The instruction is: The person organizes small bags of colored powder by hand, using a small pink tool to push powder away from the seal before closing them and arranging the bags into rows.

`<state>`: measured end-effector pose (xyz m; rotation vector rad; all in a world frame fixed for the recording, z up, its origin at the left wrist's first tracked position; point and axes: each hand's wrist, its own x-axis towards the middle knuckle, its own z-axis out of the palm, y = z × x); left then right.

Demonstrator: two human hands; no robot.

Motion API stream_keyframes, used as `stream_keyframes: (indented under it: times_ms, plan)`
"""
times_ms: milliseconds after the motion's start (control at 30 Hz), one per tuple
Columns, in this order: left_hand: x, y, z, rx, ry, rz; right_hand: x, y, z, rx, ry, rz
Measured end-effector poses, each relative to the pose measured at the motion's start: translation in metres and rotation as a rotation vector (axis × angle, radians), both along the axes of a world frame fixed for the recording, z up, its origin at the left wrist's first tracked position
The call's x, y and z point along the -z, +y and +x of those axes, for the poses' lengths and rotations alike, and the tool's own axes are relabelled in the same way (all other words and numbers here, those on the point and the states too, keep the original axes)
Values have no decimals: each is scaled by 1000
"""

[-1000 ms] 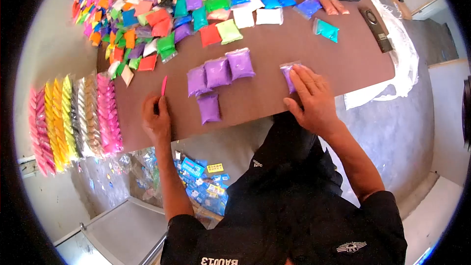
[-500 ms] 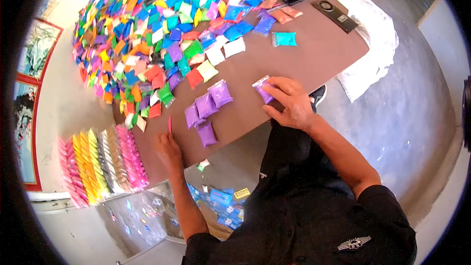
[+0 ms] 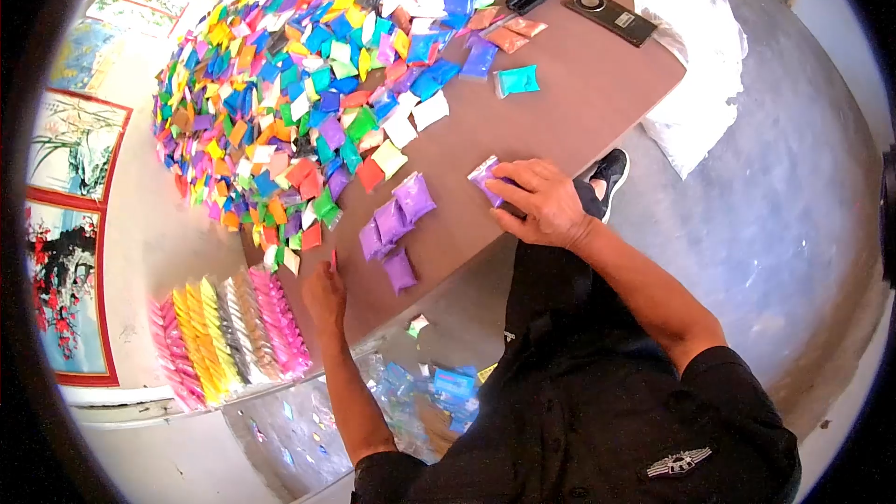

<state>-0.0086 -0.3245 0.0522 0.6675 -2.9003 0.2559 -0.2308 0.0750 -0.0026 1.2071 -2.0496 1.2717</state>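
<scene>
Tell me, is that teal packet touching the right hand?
Apart. The head view shows brown tabletop between the teal packet and the right hand.

Person's left hand point(image 3: 325, 294) at left, fingers curled in a closed grip. Left forearm point(image 3: 359, 392) bare, rising from lower right toward hand, wrist nearly straight. Right hand point(image 3: 541, 203) palm down, fingers reaching leftward, slightly bent, thumb apart below them. Right forearm point(image 3: 649, 285) bare, slanting from lower right up to hand, wrist nearly in line. Hands well apart, right one higher in view.
</scene>
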Motion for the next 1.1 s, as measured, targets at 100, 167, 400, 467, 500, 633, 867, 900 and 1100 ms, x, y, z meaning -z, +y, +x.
stream_keyframes:
  times_ms: [100, 167, 400, 467, 500, 633, 867, 900, 1100]
  plan:
    - [3, -7, -3, -45, 47, 86, 4, 0, -2, -4, 12, -16]
    - [7, -10, -2, -13, 94, 79, 5, 1, -1, -3, 5, -23]
    - [1, -6, 9, 5, 353, 367, 9, 2, -1, -2, 6, -39]
    - [-20, 5, 0, -81, 336, 448, 10, 2, -2, 1, 12, -44]
    - [-30, 12, -5, -174, 319, 527, 11, 2, -1, -3, 18, -47]
    - [-53, 101, -53, 113, 450, 648, 12, 2, 2, -7, 8, -49]
    - [-13, 232, -121, 319, 339, 823, 16, 20, 20, 4, 30, -95]
    - [-6, 236, -124, 366, 330, 830, 17, 22, 23, -3, 41, -115]
    - [4, 240, -135, 377, 278, 789, 18, 26, 26, 0, 11, -102]
